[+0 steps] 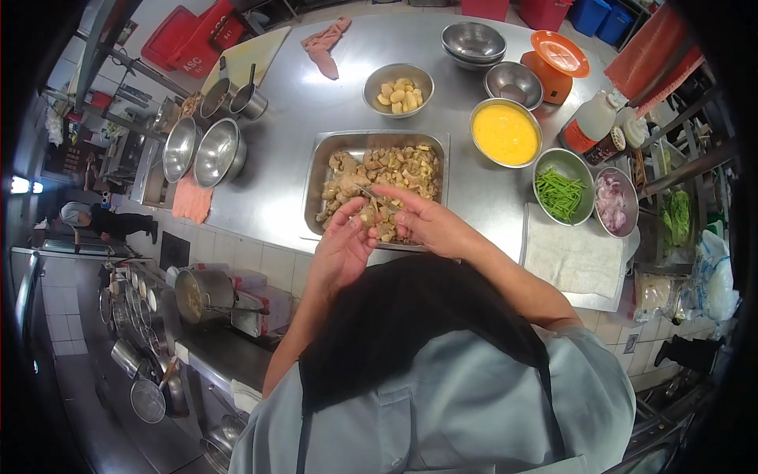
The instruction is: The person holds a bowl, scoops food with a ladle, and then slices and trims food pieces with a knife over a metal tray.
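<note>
A deep metal tray [316, 170] full of brownish, cooked-looking chunks [407, 166] lies in front of me. Over its near edge, my left hand [345, 245] pinches a pale brownish piece of food [368, 215] of the same look. My right hand [422, 221] is closed around a small knife [366, 190], its thin blade pointing up and left above the chunks. Most of the knife's handle is hidden by the fingers. Both hands are close together, fingertips almost meeting at the piece.
Beyond the tray stands a bowl of peeled potato-like pieces [401, 96]. To the right are bowls of yellow liquid [505, 134], green beans [559, 189] and sliced onions [612, 204], plus an orange scale [557, 67]. Metal bowls [219, 154] sit left; a person [103, 220] stands farther off.
</note>
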Motion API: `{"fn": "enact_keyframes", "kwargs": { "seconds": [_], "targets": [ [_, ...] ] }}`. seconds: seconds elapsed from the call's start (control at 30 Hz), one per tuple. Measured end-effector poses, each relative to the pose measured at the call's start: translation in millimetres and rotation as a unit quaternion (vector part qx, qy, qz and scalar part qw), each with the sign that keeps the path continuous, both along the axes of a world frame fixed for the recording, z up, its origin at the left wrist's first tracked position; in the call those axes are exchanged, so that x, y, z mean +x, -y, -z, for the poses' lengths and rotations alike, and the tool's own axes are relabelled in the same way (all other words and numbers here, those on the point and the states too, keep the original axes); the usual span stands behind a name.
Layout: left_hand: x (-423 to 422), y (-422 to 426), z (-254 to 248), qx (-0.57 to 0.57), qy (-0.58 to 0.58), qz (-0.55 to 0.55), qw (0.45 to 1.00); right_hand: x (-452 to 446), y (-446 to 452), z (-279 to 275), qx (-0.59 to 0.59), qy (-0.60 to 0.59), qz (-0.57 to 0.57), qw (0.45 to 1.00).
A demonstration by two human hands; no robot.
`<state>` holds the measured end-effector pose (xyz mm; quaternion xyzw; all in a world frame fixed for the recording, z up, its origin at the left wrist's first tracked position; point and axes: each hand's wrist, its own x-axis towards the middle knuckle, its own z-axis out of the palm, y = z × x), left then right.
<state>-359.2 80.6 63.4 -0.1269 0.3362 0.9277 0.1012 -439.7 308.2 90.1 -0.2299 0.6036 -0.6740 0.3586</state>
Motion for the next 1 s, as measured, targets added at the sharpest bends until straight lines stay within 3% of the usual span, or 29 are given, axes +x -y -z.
{"fn": "enact_keyframes", "kwargs": {
  "seconds": [0.2, 0.57, 1.0],
  "targets": [
    [0.8, -3.9, 0.7, -0.018, 0.007, -0.025, 0.999, 3.3, 4.4, 16.2, 0.083, -0.017, 0.011, 0.996],
    [-1.7, -12.8, -2.2, -0.068, -0.064, -0.044, 0.995, 6.7, 5.2, -7.1, 0.032, 0.005, -0.033, 0.999],
    [0.2, -2.2, 1.8, 0.062, -0.017, -0.002, 0.998, 1.9, -4.7, -2.8, -0.037, 0.085, -0.076, 0.993]
  ]
}}
